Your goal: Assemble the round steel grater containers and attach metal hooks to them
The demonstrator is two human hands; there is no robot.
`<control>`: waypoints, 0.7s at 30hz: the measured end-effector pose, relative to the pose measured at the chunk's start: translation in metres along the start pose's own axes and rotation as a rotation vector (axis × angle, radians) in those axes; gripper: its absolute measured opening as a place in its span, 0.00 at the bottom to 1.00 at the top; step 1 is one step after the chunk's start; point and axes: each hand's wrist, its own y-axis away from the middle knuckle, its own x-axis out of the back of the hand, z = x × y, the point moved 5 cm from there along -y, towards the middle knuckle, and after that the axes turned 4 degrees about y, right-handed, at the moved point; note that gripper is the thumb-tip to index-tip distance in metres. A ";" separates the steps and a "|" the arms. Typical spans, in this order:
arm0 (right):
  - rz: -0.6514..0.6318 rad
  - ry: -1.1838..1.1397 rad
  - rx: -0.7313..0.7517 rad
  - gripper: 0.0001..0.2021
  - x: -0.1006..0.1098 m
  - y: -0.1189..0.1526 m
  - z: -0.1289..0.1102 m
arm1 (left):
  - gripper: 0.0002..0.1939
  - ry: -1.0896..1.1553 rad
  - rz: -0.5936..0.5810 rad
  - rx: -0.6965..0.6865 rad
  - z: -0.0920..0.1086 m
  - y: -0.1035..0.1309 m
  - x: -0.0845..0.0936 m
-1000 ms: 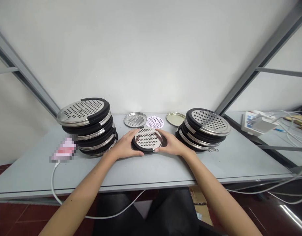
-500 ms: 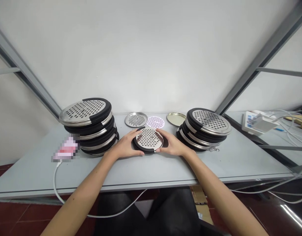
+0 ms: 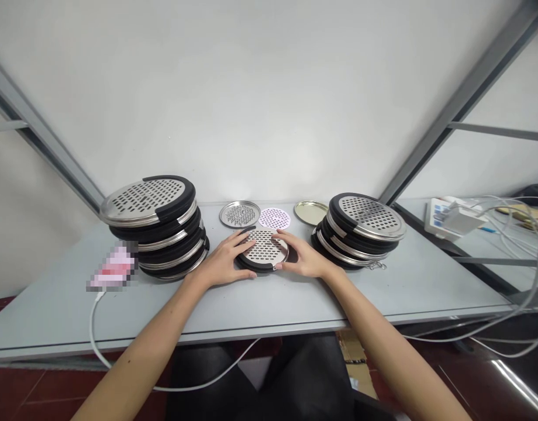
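In the middle of the table lies a round perforated metal case [image 3: 265, 248] with a black band around part of its rim. My left hand [image 3: 223, 260] curves around its left edge, fingertips on the far rim and thumb at the near side. On the opposite edge, my right hand [image 3: 303, 258] grips with its fingers at the top and thumb by a small clasp. Just behind the case are a perforated silver dish [image 3: 240, 214], a pale perforated disc [image 3: 275, 218] and a shallow gold-toned lid [image 3: 310, 213].
Stacks of similar cases stand at the left [image 3: 148, 202] and right [image 3: 368, 217]. A blurred pink phone-like object [image 3: 115, 268] with a white cable [image 3: 93, 327] lies at left. A power strip [image 3: 444, 219] and cables are at right, beyond a metal frame post [image 3: 427, 158].
The view has shifted slightly, so the things on the table sit a little further left. Both hands keep nearly the same hold on the case.
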 end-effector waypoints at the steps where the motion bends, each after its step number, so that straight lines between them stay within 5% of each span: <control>1: -0.002 -0.002 0.001 0.39 0.000 0.000 0.000 | 0.42 -0.003 0.002 -0.007 0.001 -0.001 0.000; 8: 0.000 0.001 0.008 0.39 0.003 0.001 -0.005 | 0.37 0.002 0.035 -0.012 0.006 -0.002 0.006; 21: 0.254 0.044 0.195 0.22 0.014 -0.001 -0.020 | 0.32 0.075 0.175 -0.043 0.002 -0.001 0.014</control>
